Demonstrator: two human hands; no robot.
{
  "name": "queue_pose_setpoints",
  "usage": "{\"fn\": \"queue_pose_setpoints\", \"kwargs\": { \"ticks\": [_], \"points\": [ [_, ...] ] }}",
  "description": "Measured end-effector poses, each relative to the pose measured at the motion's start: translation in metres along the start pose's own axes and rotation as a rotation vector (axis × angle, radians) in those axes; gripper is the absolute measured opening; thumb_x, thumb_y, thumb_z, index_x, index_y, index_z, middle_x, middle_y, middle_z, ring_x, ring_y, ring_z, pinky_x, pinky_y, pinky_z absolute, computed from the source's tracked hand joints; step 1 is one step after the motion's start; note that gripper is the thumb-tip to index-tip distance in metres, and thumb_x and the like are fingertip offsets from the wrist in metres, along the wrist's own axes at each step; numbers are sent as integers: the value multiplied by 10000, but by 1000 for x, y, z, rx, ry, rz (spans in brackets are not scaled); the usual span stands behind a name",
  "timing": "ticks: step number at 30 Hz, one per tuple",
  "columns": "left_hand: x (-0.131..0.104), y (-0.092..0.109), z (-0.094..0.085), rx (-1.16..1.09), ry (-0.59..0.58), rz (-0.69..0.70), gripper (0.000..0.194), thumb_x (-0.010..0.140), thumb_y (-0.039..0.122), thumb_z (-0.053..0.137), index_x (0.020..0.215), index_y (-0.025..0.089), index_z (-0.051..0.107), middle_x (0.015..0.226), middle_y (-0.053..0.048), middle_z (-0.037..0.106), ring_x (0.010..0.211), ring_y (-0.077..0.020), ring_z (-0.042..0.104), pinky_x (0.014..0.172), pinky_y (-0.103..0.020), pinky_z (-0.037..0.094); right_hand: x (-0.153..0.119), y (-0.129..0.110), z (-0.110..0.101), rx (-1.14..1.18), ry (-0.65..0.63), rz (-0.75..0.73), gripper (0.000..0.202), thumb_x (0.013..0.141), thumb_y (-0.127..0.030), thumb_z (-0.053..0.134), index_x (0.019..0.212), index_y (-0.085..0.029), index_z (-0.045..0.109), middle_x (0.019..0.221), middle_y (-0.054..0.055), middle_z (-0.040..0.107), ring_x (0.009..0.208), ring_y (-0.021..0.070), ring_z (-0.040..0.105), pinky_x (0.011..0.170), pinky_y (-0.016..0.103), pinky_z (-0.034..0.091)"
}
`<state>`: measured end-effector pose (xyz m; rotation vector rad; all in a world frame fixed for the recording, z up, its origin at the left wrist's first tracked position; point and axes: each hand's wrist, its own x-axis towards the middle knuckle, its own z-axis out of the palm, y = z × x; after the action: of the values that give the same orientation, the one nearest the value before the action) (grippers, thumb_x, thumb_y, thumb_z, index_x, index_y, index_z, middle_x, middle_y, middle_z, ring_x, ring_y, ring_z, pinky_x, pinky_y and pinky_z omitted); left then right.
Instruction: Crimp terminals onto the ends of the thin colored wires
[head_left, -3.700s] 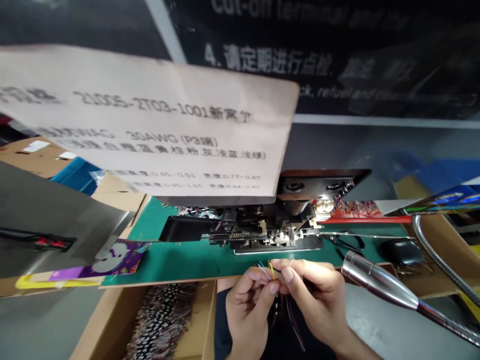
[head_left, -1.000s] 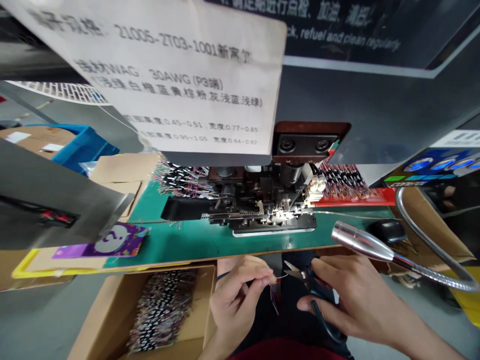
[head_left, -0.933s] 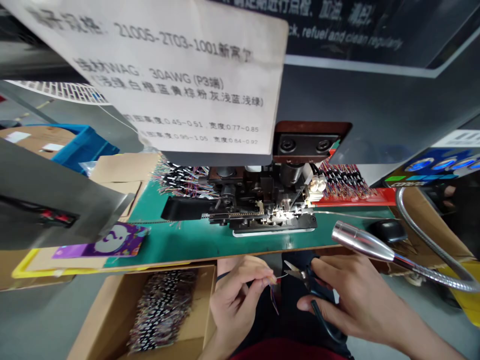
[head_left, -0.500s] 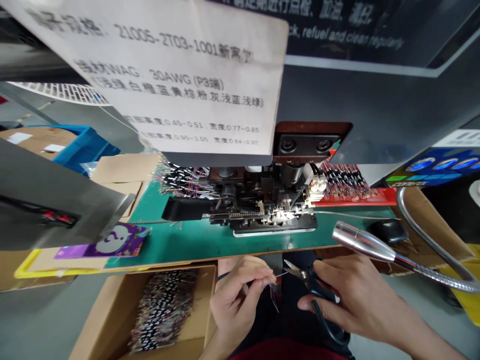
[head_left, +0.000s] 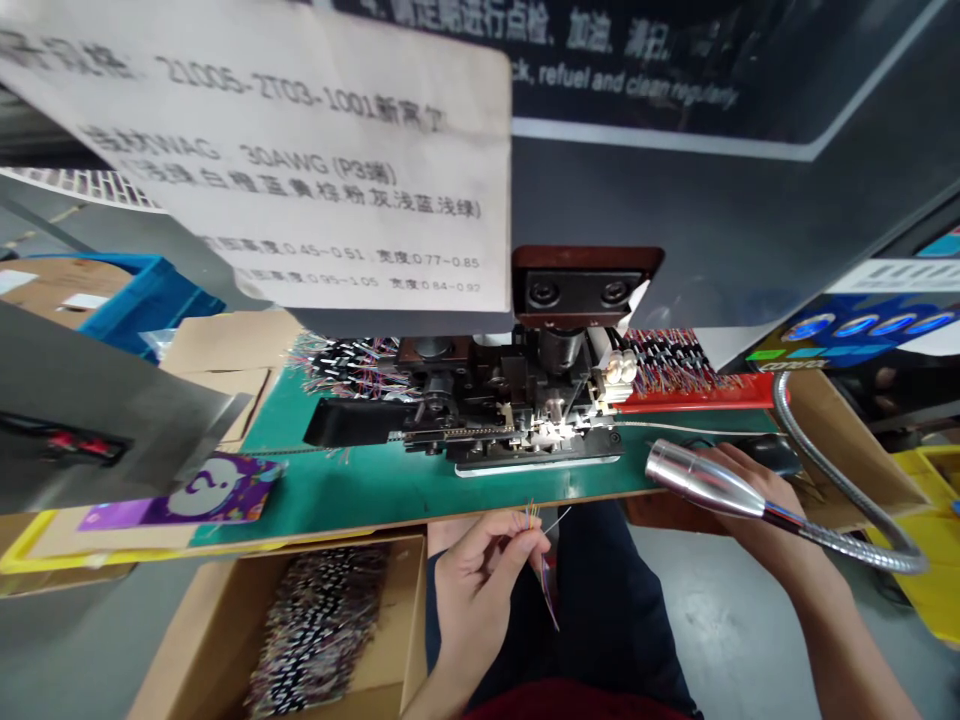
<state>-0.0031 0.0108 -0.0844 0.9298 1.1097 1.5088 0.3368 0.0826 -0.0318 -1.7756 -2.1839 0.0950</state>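
My left hand (head_left: 487,565) pinches a small bundle of thin coloured wires (head_left: 549,592) just in front of the green table edge. Short wire ends stick up above the fingertips, and one pale wire points to the right. My right hand (head_left: 739,485) is at the table's right part, partly behind the silver lamp head (head_left: 686,477); its fingers are mostly hidden, and whatever it holds cannot be made out. A black crimping machine (head_left: 525,400) stands on the green table (head_left: 375,490) beyond my left hand.
Wire bundles lie behind the machine and on a red tray (head_left: 697,398). An open cardboard box (head_left: 409,620) with many wire bundles is at lower left. A flexible metal lamp neck (head_left: 840,545) curves at right. A purple card (head_left: 247,490) lies on the left.
My right hand, which held scissors near the wires, has moved right and away to the table by the lamp. The scissors are no longer visible. My left hand still holds the wires.
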Motion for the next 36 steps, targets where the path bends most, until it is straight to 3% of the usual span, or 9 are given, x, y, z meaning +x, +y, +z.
{"fn": "queue_pose_setpoints", "kwargs": {
  "ticks": [3, 7, 11, 17, 22, 24, 27, 31, 36],
  "points": [
    [-2, -3, 3, -36, -14, -59, 108, 1057, 244, 827, 956, 214, 805, 871, -18, 847, 637, -152, 774, 642, -265, 687, -4, -27, 8, 167, 66, 5, 333, 1110, -391, 643, 1316, -209, 832, 1293, 162, 845, 1029, 354, 849, 706, 402, 680],
    [-4, 3, 9, 23, -19, -54, 98, 1050, 261, 836, 968, 208, 827, 834, -18, 844, 628, -158, 781, 626, -255, 688, -10, -107, 23, 916, -1, 75, 196, 1097, -369, 761, 1234, -241, 820, 958, 62, 815, 695, 194, 707, 582, 291, 559],
    [-6, 13, 10, 88, -49, -41, 108, 1051, 250, 826, 954, 206, 847, 809, -15, 837, 632, -149, 788, 631, -226, 685, -1, -150, 28, 1225, -116, 82, 176, 1098, -330, 763, 963, -217, 764, 772, -10, 661, 618, 134, 541, 554, 255, 429],
    [-4, 17, 8, -2, -84, -27, 63, 978, 209, 898, 926, 221, 865, 809, -9, 838, 633, -149, 789, 637, -216, 681, 7, -151, 22, 1254, -135, 58, 189, 1102, -306, 759, 939, -210, 758, 802, 6, 659, 684, 155, 583, 614, 271, 461],
    [-3, 6, 7, -136, -57, -95, 90, 1008, 251, 883, 931, 216, 851, 774, -2, 823, 596, -134, 748, 588, -214, 638, 0, -142, 27, 1336, 134, 199, 222, 1128, -337, 739, 951, -213, 790, 829, 22, 692, 588, 126, 486, 524, 270, 382],
    [-3, 2, 7, -181, -20, -163, 133, 1009, 290, 890, 913, 212, 839, 786, -2, 821, 607, -139, 752, 594, -226, 643, -4, -136, 33, 1290, 176, 248, 257, 1159, -371, 686, 1033, -208, 839, 862, 45, 746, 560, 122, 456, 509, 274, 369],
    [-2, 0, 7, -195, 31, -245, 160, 984, 358, 921, 978, 211, 858, 797, -14, 832, 648, -162, 777, 626, -250, 669, -7, -136, 42, 1157, 60, 201, 273, 1151, -388, 683, 1168, -198, 878, 826, 51, 766, 596, 149, 551, 545, 275, 431],
    [2, -1, 8, -153, 39, -261, 212, 940, 369, 964, 1038, 198, 886, 874, -58, 883, 722, -195, 825, 703, -272, 692, -3, -157, 48, 1164, -35, 102, 279, 1091, -325, 768, 1323, -205, 867, 706, -15, 707, 564, 149, 599, 542, 256, 466],
    [10, 2, 6, -145, 39, -171, 191, 939, 321, 964, 859, 197, 843, 901, -42, 874, 828, -184, 820, 779, -231, 667, 12, -178, 43, 1177, -12, 6, 182, 1056, -269, 818, 1182, -212, 936, 664, -20, 693, 576, 158, 624, 591, 282, 498]
  ]
}}
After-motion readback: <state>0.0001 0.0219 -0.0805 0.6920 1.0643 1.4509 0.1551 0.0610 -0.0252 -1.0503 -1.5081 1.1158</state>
